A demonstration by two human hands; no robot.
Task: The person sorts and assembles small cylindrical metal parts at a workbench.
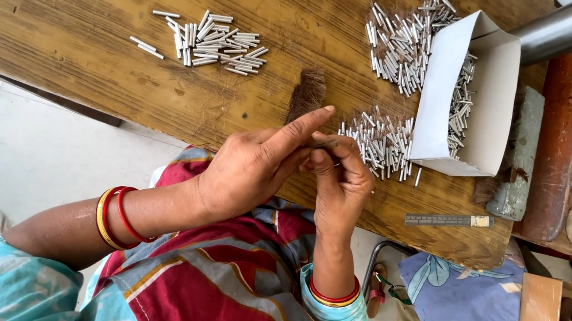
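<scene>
Your two hands meet just off the near edge of the wooden surface (80,45). Your left hand (248,170) has its forefinger stretched straight out while the thumb and other fingers close in toward the right; your right hand (338,182) is curled shut, its grip pinching a small tuft of brown fibre (329,143) between thumb and fingertips. The tuft is mostly hidden by the fingers, so you cannot tell its full length; what shows runs roughly across, from the left fingertip toward the right thumb. Whether the left hand actually clamps the fibre or only steadies it is not clear. Straight ahead of the grip, just beyond the left forefinger, a bundle of brown fibre (307,93) lies on the surface with its long axis pointing away from you. Just to the right of the grip, and nearer your right hand, sits a heap of short metal tubes (381,140), touching the white cardboard box (491,84) that holds more of them. A second heap (401,39) lies farther ahead, and a third, looser pile (217,42) lies well off to the left of the grip. A small steel ruler (447,220) rests to the right, near the edge.
</scene>
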